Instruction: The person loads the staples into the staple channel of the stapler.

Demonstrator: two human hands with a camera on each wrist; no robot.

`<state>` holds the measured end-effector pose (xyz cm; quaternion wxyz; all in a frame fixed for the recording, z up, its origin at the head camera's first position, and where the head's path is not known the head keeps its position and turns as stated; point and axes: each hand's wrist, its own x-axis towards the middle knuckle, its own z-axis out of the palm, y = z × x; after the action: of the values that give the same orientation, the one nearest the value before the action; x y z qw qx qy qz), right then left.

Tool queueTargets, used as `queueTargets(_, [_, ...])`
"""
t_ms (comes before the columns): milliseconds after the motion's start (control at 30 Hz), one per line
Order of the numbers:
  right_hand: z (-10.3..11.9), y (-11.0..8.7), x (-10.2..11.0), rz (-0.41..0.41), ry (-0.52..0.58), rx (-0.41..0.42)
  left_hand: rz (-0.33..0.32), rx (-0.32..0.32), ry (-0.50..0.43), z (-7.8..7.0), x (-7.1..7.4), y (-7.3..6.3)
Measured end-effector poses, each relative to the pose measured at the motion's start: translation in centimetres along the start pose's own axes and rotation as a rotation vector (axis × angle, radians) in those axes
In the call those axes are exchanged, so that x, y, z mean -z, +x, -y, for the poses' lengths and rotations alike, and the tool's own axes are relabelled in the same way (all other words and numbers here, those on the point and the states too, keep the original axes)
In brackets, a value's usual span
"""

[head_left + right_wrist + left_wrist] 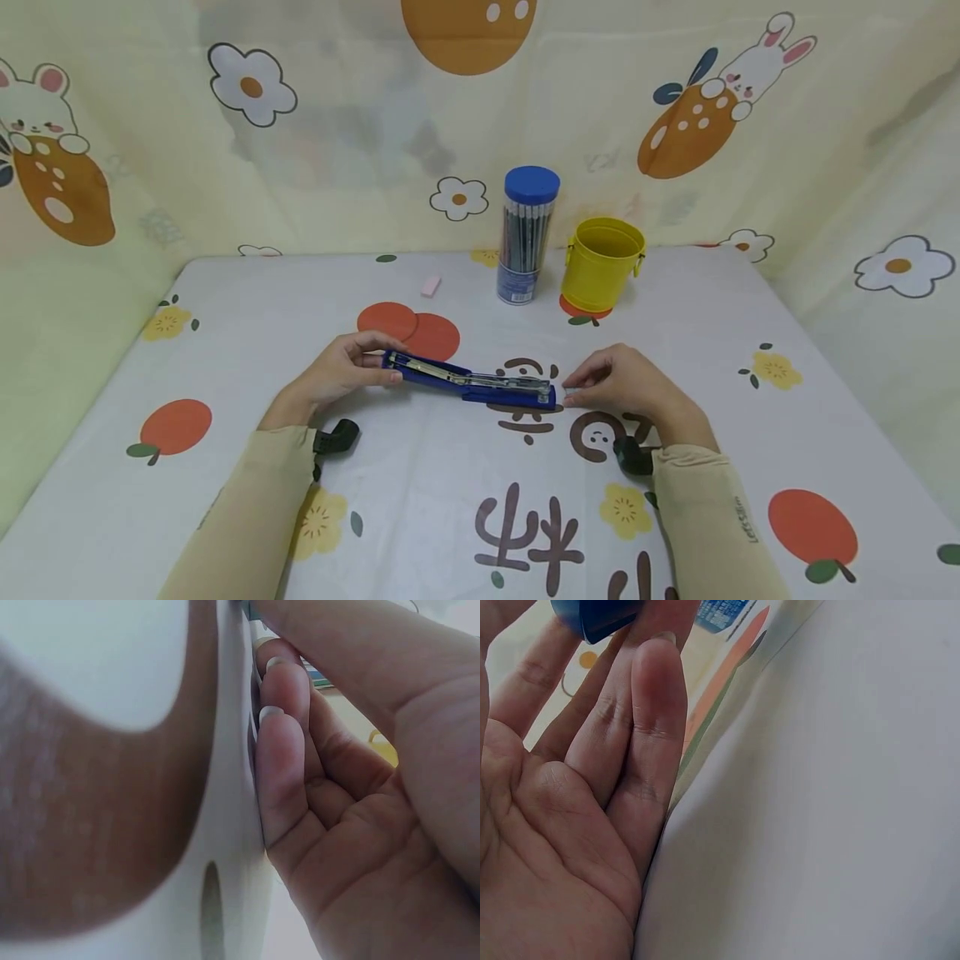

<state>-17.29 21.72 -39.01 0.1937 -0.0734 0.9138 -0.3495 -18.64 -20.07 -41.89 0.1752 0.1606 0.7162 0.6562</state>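
Note:
A blue stapler lies swung open lengthwise over the middle of the table, its metal magazine facing up. My left hand grips its left end between thumb and fingers; in the left wrist view the blue end of the stapler shows above the fingers. Just off the stapler's right end, my right hand pinches a small grey strip that looks like a row of staples. Most of that strip is hidden by the fingertips. The other right fingers rest curled close to the tabletop.
Behind the stapler stands a clear tube of pencils with a blue lid. A yellow bucket with small handles is to its right. A pink eraser lies further left. Patterned cloth hangs behind the table.

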Motion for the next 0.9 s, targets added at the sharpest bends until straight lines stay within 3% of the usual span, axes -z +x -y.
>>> queueTargets(567, [-0.33, 0.16, -0.13, -0.009, 0.002, 0.0, -0.017, 0.022, 0.029, -0.16, -0.24, -0.01])
queueTargets(900, [-0.13, -0.14, 0.25, -0.006, 0.008, 0.047, -0.021, 0.02, 0.043, -0.22, -0.25, -0.02])
